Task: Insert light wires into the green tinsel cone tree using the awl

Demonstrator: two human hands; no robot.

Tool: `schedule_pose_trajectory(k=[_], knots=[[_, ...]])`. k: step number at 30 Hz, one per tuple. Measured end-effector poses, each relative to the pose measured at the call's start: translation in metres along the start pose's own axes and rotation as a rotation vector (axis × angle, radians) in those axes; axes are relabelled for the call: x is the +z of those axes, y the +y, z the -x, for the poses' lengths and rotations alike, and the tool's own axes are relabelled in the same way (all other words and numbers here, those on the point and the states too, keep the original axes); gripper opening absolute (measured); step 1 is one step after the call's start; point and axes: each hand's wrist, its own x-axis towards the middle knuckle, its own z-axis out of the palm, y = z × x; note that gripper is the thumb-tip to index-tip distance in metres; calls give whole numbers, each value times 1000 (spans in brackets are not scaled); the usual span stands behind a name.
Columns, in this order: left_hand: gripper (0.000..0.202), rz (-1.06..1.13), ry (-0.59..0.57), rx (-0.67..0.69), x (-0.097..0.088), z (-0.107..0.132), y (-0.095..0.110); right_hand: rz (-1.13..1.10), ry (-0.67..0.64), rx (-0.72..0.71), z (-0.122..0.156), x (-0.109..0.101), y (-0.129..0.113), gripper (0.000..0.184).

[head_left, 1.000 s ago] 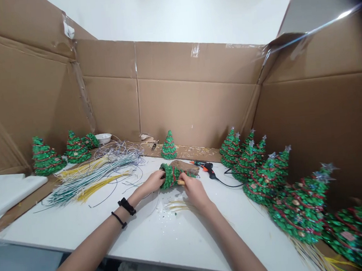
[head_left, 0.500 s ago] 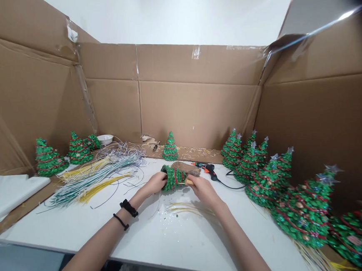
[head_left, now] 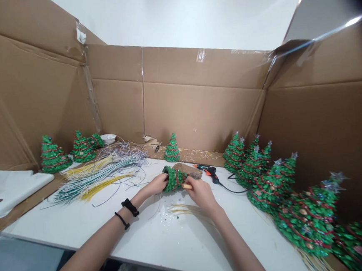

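Observation:
A small green Christmas tree with red garland lies on its side above the table, its hollow base facing left. My left hand is closed on the rim of that base. My right hand grips an awl by its light wooden handle, close against the tree's side; its thin tip is hidden now. Beneath the hands, yellowish wire strands and scattered glitter lie on the white table. Just behind the tree is a brown wooden slab.
A black and orange glue gun with its cable lies right of the hands. Decorated trees line the right edge; others stand at the back left. Bundles of coloured wire cover the left. Cardboard walls enclose the table.
The awl's thin shaft, visible before along the tree, is now out of sight, and the handle sits closer to the tree. The whole view has shifted slightly.

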Motion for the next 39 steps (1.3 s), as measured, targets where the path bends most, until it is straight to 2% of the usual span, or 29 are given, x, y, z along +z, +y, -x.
schedule_pose_trajectory(k=[6,13,21,25,27,32,36,39], knots=[[21,-63,16,-2,0,1,1,63,6,-8,1,5,-9,8],[24,-99,18,23,-2,3,4,86,21,-14,-2,12,-6,9],[22,-133,-13,15,-6,3,9,65,-90,-11,-4,12,-16,18],[23,-132,11,22,-6,5,12,45,-139,-53,-2,-1,-2,18],[23,-101,6,19,-6,6,13,18,-123,-72,1,-9,10,18],[24,36,-76,-9,-9,6,14,-23,-77,-100,4,-14,26,17],[25,85,-78,-4,-9,7,13,-5,-118,-120,2,-7,13,17],[24,-43,-35,-3,-10,8,13,36,-134,-108,0,0,-2,17]])
